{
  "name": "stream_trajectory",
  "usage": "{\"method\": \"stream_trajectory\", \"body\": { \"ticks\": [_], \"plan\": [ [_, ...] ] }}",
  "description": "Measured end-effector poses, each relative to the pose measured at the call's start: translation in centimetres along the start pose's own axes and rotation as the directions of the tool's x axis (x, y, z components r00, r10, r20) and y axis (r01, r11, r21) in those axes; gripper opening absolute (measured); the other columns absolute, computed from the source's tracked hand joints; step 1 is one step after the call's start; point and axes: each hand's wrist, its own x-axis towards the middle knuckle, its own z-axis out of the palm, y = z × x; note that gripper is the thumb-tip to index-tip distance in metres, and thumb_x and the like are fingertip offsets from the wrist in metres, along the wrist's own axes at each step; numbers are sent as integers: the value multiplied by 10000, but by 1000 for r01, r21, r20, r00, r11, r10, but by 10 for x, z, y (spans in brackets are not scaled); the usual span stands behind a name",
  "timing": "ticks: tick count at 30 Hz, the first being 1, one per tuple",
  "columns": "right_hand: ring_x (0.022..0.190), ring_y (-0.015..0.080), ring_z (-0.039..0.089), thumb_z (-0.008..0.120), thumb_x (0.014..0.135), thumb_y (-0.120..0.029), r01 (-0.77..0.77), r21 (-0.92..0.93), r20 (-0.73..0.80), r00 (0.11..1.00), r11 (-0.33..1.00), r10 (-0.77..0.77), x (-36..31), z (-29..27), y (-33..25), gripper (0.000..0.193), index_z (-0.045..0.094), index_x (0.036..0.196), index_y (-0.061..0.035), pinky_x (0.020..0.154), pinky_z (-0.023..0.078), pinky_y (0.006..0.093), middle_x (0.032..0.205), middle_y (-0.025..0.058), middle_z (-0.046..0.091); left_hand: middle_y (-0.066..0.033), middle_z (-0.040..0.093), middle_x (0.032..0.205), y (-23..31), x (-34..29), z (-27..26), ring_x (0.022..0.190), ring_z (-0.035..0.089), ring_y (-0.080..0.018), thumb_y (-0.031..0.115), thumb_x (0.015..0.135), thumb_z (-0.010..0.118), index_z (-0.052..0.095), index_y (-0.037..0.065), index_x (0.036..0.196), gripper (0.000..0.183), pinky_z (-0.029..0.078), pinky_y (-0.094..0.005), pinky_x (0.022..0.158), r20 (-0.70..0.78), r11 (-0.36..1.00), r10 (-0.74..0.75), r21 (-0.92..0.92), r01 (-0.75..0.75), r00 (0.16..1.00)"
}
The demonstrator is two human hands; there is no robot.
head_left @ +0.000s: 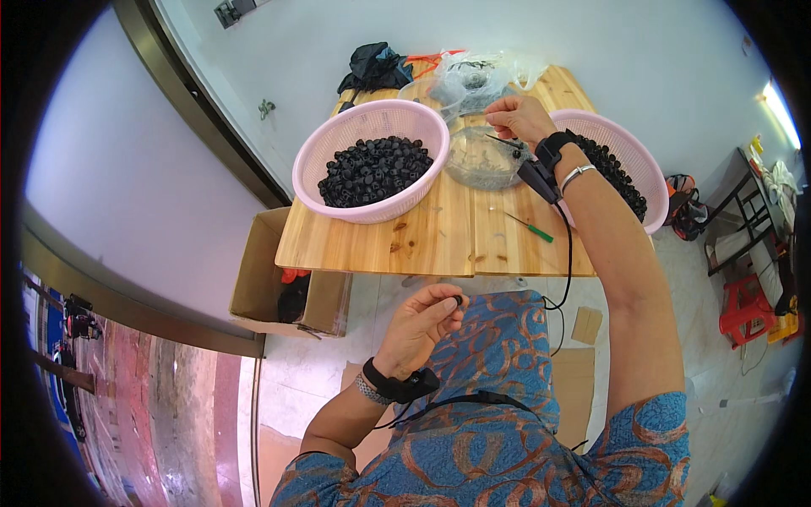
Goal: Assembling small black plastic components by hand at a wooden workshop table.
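Note:
My left hand is in front of the table's near edge, above my lap. Its thumb and fingers pinch a small round black plastic part. My right hand reaches over a round clear plastic tub with a greyish content too small to make out. Those fingers are closed in a pinch, and what they hold, if anything, does not show. A pink basket full of small black plastic caps stands on the left. At the right, partly behind my forearm, another pink basket holds small black parts.
A green-handled pointed tool lies on the wooden table. Behind the tub are a clear bowl, a clear plastic bag and a black bag. A cardboard box stands below left. A black cable trails from my right wrist.

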Motion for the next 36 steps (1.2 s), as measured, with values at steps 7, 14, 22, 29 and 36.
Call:
{"method": "stream_trajectory", "body": {
  "ticks": [7,14,22,29,36],
  "plan": [
    [644,87,552,621,795,-60,-38,86,-2,999,996,38,-14,0,1,150,632,932,-2,548,499,216,770,43,599,-76,601,969,-8,-4,-2,793,583,-106,37,888,501,559,18,1037,161,497,-224,707,-9,1000,-1,-9,1,1000],
    [676,88,547,590,824,-93,133,176,91,984,975,-151,-65,-3,-10,174,627,967,0,629,477,208,828,20,595,-99,579,1013,0,8,9,890,586,-153,13,879,502,542,-19,1065,193,493,-240,790,-143,996,86,-10,-88,986],
    [675,72,541,592,809,-34,113,105,251,958,988,-137,-208,33,-9,127,607,923,20,613,441,204,814,32,597,-119,591,1025,4,20,18,948,597,-182,-24,861,515,534,-25,1091,231,498,-268,841,-100,983,175,-31,-179,979],
    [745,134,573,571,817,-13,285,26,201,938,958,-284,-232,39,2,75,574,887,13,637,456,238,870,67,563,-72,591,963,-7,18,35,898,586,-132,-31,818,586,554,-20,1051,236,477,-224,797,-18,943,247,235,-236,969],
    [740,235,578,582,774,5,401,-131,196,907,907,-373,-236,28,-2,90,565,862,9,651,459,295,822,106,564,-67,596,954,-6,17,46,880,586,-122,-36,798,611,561,-15,1029,238,478,-218,770,-2,929,253,281,-242,968]
  ]
}}
